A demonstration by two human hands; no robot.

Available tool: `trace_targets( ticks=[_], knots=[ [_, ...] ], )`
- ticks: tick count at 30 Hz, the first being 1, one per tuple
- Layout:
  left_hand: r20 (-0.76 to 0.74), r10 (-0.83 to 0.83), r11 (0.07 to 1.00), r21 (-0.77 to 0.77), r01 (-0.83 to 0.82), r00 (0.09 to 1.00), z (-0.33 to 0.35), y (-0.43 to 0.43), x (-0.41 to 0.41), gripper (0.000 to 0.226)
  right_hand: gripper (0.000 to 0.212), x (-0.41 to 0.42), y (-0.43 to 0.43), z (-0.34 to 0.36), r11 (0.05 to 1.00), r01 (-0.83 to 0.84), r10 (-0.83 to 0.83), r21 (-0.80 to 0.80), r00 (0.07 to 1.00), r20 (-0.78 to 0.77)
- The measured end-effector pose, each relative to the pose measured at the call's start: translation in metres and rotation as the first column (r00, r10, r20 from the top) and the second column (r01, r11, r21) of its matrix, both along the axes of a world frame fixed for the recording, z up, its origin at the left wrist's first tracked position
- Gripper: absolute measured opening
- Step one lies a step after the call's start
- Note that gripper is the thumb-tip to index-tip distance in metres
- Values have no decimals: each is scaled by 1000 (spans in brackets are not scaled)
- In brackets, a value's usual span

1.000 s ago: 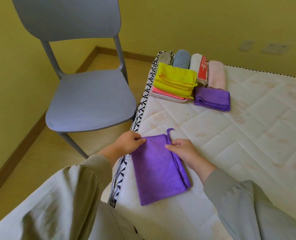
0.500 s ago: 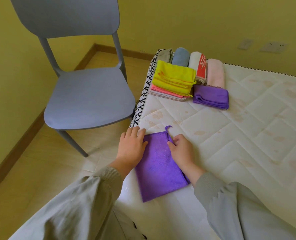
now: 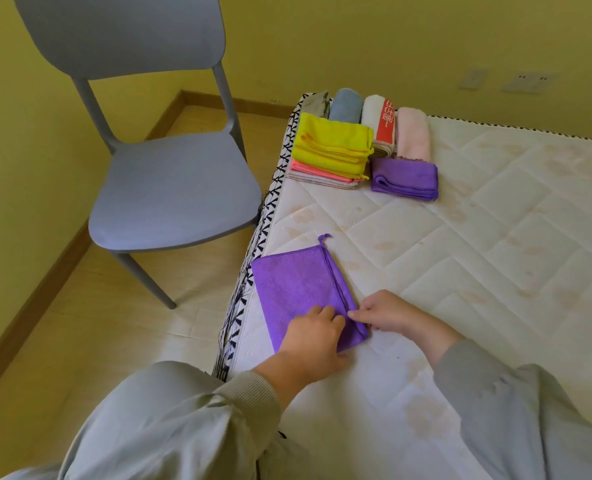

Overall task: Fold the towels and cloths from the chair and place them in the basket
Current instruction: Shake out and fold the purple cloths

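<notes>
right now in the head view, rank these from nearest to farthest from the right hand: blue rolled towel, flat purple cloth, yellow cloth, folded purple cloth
1. flat purple cloth: at the near mattress edge; the right hand pinches its hem.
2. folded purple cloth: farther up the mattress, ahead of the hand.
3. yellow cloth: top of the stack, back and to the left.
4. blue rolled towel: behind the yellow cloth, at the far end.

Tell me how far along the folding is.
Done: the chair seat is bare, and folded cloths sit piled on the mattress. In hand: a half-folded purple cloth, left hand resting on it, right hand pinching its edge. Left: finish this fold and move everything to the basket, which is not in view.
</notes>
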State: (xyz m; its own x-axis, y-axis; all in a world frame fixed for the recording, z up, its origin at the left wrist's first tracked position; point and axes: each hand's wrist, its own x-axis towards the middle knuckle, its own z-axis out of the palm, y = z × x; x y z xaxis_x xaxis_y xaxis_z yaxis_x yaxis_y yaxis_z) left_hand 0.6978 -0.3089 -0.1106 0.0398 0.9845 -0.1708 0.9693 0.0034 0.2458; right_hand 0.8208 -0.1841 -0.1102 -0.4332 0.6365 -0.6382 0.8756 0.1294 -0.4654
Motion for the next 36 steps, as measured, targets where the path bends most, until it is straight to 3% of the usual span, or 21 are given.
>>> trace_targets(
  ticks=[3, 6, 9, 12, 15, 18, 23, 25, 28, 31, 36],
  knots=[
    [186, 153, 986, 37, -163, 971, -6, -4, -2, 21, 42, 6, -6, -8, 999, 48, -49, -14, 990, -131],
    [421, 328, 932, -1, -362, 845, -7, -10, -7, 12, 41, 14, -8, -12, 992, 98, -114, -85, 969, -218],
    [609, 502, 790, -34, -612, 614, -2, -14, -9, 27, 41, 18, -11, -18, 994, 96, -105, -48, 962, -251],
    [652, 506, 739, 9, -673, 565, 3, -15, -4, 28, 31, 21, -12, -26, 991, 125, -132, -41, 949, -287],
    [659, 445, 755, 88, -650, 606, 7, -14, 7, 7, 29, 20, -13, -27, 976, 192, -215, -100, 915, -341],
    [593, 391, 788, 180, -589, 704, 3, -11, 14, 17, 31, 20, -15, -24, 960, 246, -280, -137, 887, -368],
    [294, 104, 936, 294, -193, 950, -23, -10, 18, 17, 29, 22, -12, -22, 961, 251, -276, -115, 889, -365],
    [199, 1, 953, 298, -61, 980, -34, -12, 12, 18, 27, 21, -11, -22, 950, 276, -310, -144, 879, -361],
    [194, -98, 950, 310, 34, 976, -36, -15, 2, 23, 23, 18, -10, -24, 918, 344, -393, -196, 849, -353],
    [185, -52, 954, 298, -5, 981, -32, -15, -5, 31, 23, 11, -10, -25, 918, 342, -393, -200, 848, -355],
    [-17, 155, 988, -10, -155, 988, -27, -11, -20, 50, 26, 2, -13, -30, 956, 242, -214, 166, 962, -170]
  ],
)
